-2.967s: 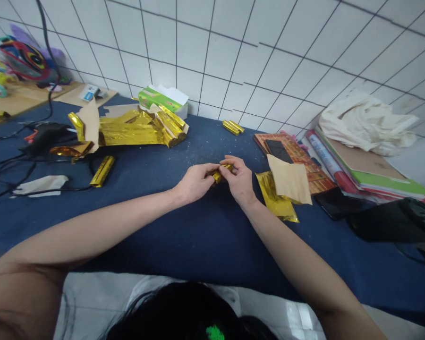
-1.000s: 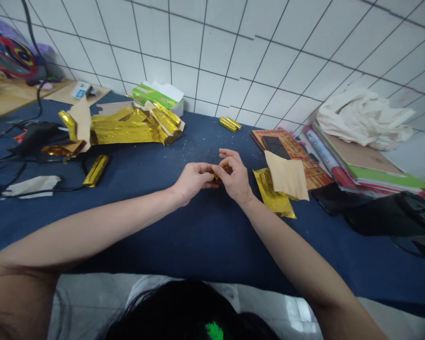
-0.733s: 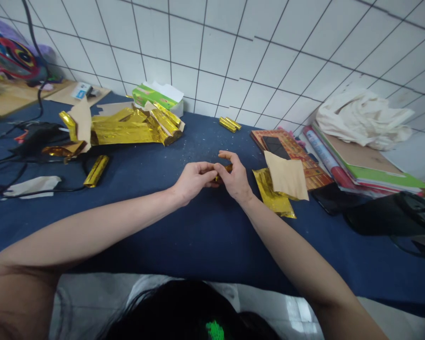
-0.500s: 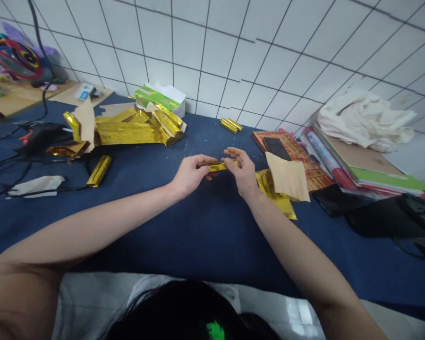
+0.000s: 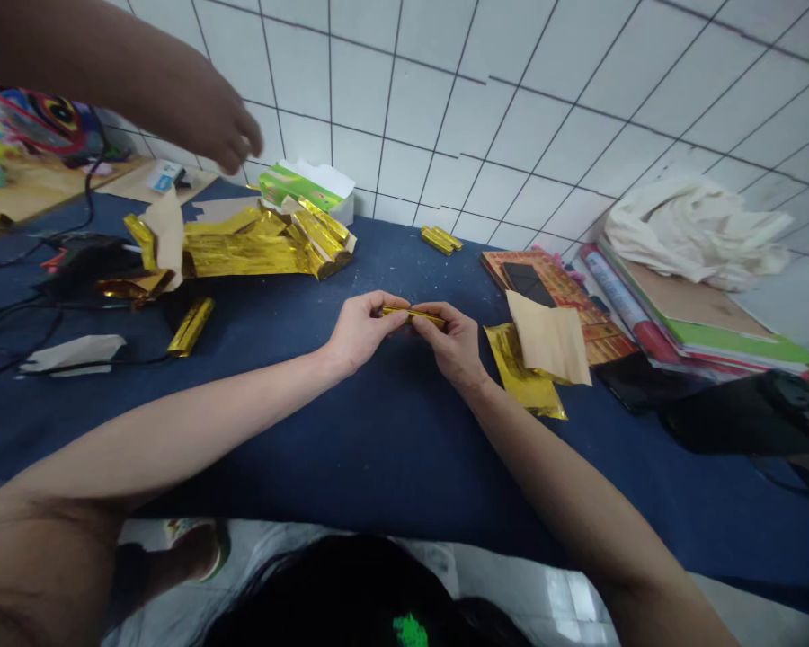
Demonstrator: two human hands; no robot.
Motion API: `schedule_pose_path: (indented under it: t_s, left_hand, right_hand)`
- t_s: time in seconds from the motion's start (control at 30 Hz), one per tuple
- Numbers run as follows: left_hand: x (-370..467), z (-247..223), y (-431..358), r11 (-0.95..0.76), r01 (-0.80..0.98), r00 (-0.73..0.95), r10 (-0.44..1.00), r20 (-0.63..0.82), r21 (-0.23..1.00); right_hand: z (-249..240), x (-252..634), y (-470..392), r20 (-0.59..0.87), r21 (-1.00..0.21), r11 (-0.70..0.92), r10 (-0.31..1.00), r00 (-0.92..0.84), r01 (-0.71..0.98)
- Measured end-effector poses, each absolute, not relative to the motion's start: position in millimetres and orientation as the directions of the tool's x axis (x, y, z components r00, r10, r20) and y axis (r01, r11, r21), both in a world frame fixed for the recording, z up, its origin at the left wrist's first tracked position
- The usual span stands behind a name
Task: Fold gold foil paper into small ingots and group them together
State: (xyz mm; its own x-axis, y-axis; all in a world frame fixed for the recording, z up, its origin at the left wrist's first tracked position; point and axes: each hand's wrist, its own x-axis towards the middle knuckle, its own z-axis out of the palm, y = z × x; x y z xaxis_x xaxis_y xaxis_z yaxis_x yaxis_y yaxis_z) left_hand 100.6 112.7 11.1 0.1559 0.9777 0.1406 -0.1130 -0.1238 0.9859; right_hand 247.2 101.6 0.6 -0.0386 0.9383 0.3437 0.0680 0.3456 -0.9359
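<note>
Between my two hands is a thin roll of gold foil paper [image 5: 414,314], held level above the dark blue cloth. My left hand [image 5: 368,331] pinches its left end between thumb and fingers. On the other end, my right hand [image 5: 450,340] closes in the same way, thumbs almost meeting. Beyond them lie a few small finished gold rolls [image 5: 440,240] by the wall. Right of my right hand are flat gold sheets [image 5: 526,373] with a tan paper piece [image 5: 549,337] on top.
Another person's hand [image 5: 226,135] reaches in from upper left, over a heap of gold paper [image 5: 249,247]. A glue gun [image 5: 74,261] with cables, a loose gold roll [image 5: 191,327] and a green box [image 5: 303,187] are left. Books [image 5: 707,314] and a black phone [image 5: 640,382] lie right.
Another person's arm has come in at upper left, and a foot shows below the table. My right hand has shifted slightly left and lower, its fingers now closed along the gold roll.
</note>
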Motion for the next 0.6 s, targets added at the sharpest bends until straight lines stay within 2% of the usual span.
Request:
schedule_pose_path:
  t_s: [0.2, 0.6]
  left_hand:
    - [101.4, 10.3, 111.9, -0.109, -0.105, 0.149, 0.981, 0.123, 0.989]
    - [101.0, 9.9, 112.6, -0.048, -0.108, 0.169, 0.983, 0.066, 0.993]
  right_hand:
    - [-1.1, 243.1, 99.9, 0.337, -0.939, 0.338, 0.941, -0.022, 0.063]
    - [2.7, 241.3, 97.7, 0.296, -0.942, 0.295, 0.955, -0.018, 0.161]
